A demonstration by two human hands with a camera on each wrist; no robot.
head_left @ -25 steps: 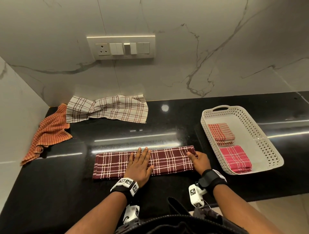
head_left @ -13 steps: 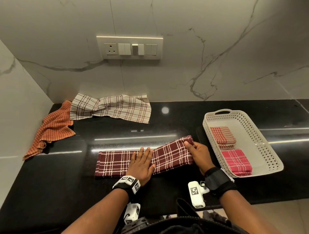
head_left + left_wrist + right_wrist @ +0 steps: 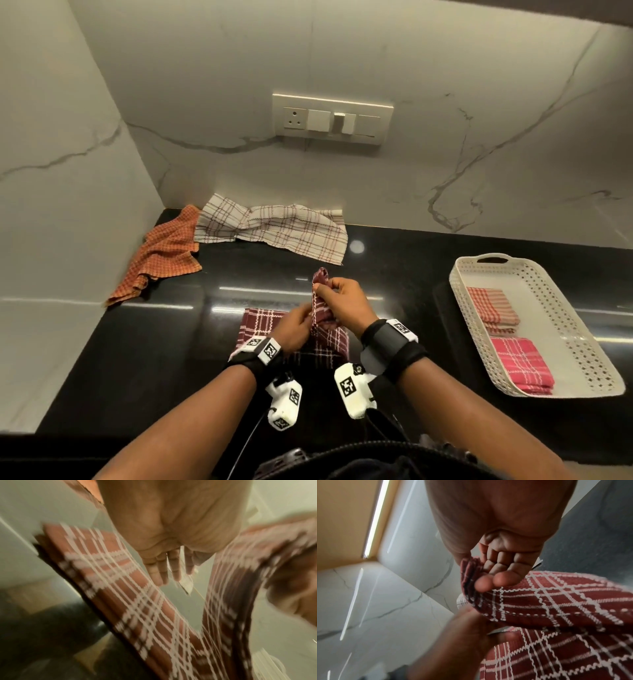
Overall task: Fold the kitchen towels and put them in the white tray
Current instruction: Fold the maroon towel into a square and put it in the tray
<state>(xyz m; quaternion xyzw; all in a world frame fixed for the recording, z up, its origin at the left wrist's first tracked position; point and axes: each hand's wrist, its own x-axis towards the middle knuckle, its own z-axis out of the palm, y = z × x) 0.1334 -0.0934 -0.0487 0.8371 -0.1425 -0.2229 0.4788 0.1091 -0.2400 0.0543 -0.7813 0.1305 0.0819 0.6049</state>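
A maroon plaid towel [image 3: 258, 325] lies folded into a strip on the black counter [image 3: 137, 359]. My right hand [image 3: 330, 291] pinches its right end and holds it raised and turned over toward the left. In the right wrist view the fingertips [image 3: 489, 580] press the gathered towel [image 3: 556, 601] edge against the thumb. My left hand [image 3: 298, 325] sits at the bend of the towel with straight fingers [image 3: 164, 572], the towel [image 3: 130, 601] rising in a V on both sides of it; it grips nothing. The white tray [image 3: 551, 329] stands to the right.
In the tray lie a folded red-and-white check towel [image 3: 491, 305] and a folded pink plaid towel [image 3: 520, 363]. A white plaid towel [image 3: 274, 229] and an orange towel [image 3: 164, 253] lie unfolded at the back left. Marble walls close the back and left; a switch panel [image 3: 332, 118] is on the back wall.
My right hand has lifted the towel's right end off the counter and brought it up and leftward. My left hand has come off pressing the middle flat and now sits at the bend.
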